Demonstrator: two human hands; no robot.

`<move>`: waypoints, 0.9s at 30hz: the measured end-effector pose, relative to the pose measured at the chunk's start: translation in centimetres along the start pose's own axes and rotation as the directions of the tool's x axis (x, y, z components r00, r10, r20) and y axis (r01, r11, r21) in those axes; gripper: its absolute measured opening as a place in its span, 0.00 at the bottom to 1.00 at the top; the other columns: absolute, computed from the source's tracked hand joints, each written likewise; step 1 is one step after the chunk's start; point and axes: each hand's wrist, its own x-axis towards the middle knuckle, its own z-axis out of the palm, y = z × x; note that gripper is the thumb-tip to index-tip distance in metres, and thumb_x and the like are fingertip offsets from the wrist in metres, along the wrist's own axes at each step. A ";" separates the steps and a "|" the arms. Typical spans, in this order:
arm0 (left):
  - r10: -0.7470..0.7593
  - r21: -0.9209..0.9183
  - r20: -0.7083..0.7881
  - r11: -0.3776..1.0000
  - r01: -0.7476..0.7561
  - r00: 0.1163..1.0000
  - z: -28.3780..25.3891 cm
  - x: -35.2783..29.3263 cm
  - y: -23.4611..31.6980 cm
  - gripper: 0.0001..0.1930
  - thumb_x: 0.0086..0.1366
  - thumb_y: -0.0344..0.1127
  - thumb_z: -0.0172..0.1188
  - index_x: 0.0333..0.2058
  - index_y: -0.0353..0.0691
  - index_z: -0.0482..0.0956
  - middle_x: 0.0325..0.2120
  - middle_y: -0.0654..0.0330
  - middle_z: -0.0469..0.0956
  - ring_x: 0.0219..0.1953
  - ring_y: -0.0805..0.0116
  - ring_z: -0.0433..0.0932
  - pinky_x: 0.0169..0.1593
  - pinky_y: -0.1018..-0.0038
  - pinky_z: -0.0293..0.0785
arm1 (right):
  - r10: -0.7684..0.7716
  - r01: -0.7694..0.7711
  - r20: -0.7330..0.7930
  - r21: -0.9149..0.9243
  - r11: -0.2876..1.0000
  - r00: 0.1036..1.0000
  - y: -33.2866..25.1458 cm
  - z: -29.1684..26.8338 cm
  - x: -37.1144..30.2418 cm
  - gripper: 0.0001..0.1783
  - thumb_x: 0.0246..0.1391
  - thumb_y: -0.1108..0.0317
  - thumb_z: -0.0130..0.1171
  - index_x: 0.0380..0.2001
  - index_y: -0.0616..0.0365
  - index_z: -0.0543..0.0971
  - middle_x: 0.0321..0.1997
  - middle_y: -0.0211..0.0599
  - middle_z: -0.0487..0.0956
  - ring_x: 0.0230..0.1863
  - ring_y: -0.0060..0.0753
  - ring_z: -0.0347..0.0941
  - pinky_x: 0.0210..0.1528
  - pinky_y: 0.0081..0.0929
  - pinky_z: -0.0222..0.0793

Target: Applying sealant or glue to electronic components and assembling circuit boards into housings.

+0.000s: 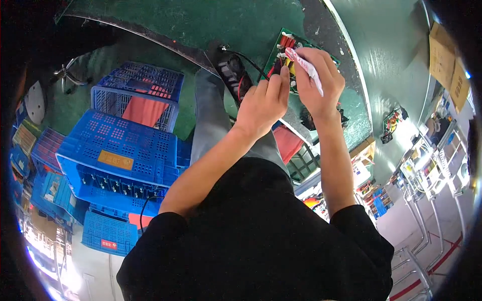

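A green circuit board (279,47) lies on the dark green worktop in front of me, with red, white and yellow parts on it. Over its near side my left hand (263,103) is closed, the index finger stretched toward the yellow part; what the fingers hold, if anything, is hidden. My right hand (321,80) is closed over the board, gripping a crumpled white-and-pink strip (307,67), perhaps cloth or film. Left of the board sits a black ribbed part (232,75) with a red wire. A black cable (253,63) runs from it toward my left hand.
Blue plastic crates (118,143) are stacked at my left; one holds several black parts. Another small circuit board (391,122) lies to the right. Brown cardboard (447,65) stands at the far right. The worktop's pale curved edge (359,75) passes right of my hands.
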 end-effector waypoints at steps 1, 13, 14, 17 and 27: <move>0.006 -0.005 0.012 1.000 -0.006 1.000 -0.1 0.1 0.0 0.27 0.47 0.32 0.55 0.49 0.30 0.70 0.25 0.66 0.61 0.24 0.78 0.65 0.22 0.84 0.66 | -0.003 0.003 -0.002 -0.002 1.000 1.000 0.0 -0.1 0.0 0.09 0.41 0.81 0.60 0.29 0.61 0.78 0.30 0.39 0.79 0.30 0.35 0.77 0.33 0.22 0.72; 0.057 0.043 0.028 0.997 -0.058 0.998 -0.4 0.1 -0.3 0.27 0.46 0.32 0.55 0.48 0.31 0.71 0.25 0.67 0.61 0.23 0.79 0.65 0.21 0.84 0.66 | 0.425 -0.379 -0.121 0.283 0.881 0.897 -0.3 -0.4 -0.2 0.03 0.48 0.79 0.59 0.28 0.65 0.80 0.31 0.37 0.80 0.33 0.24 0.76 0.37 0.20 0.73; 0.059 0.024 0.023 0.998 -0.060 0.998 -0.4 0.1 -0.3 0.27 0.46 0.32 0.55 0.48 0.31 0.71 0.25 0.67 0.61 0.23 0.79 0.65 0.22 0.84 0.66 | 0.589 -0.451 -0.179 0.484 0.750 0.788 -0.4 -0.8 0.0 0.03 0.48 0.78 0.59 0.29 0.66 0.80 0.32 0.38 0.80 0.33 0.25 0.76 0.36 0.20 0.73; 0.071 0.026 0.074 0.997 -0.073 0.995 -0.6 0.5 0.2 0.26 0.50 0.31 0.54 0.50 0.30 0.68 0.25 0.64 0.63 0.24 0.74 0.70 0.23 0.79 0.70 | 0.844 -0.410 -0.217 0.797 0.443 0.490 -0.7 -4.6 -0.3 0.09 0.52 0.74 0.57 0.33 0.72 0.76 0.37 0.39 0.77 0.37 0.25 0.74 0.39 0.22 0.75; 0.065 -0.050 0.172 0.997 -0.057 0.983 -1.9 1.9 1.8 0.18 0.63 0.34 0.49 0.51 0.33 0.67 0.35 0.52 0.69 0.33 0.54 0.74 0.33 0.64 0.73 | 0.762 -0.820 -0.619 0.527 0.223 -0.191 13.2 -18.6 -25.3 0.21 0.38 0.60 0.66 0.30 0.69 0.79 0.29 0.39 0.79 0.32 0.25 0.73 0.37 0.26 0.67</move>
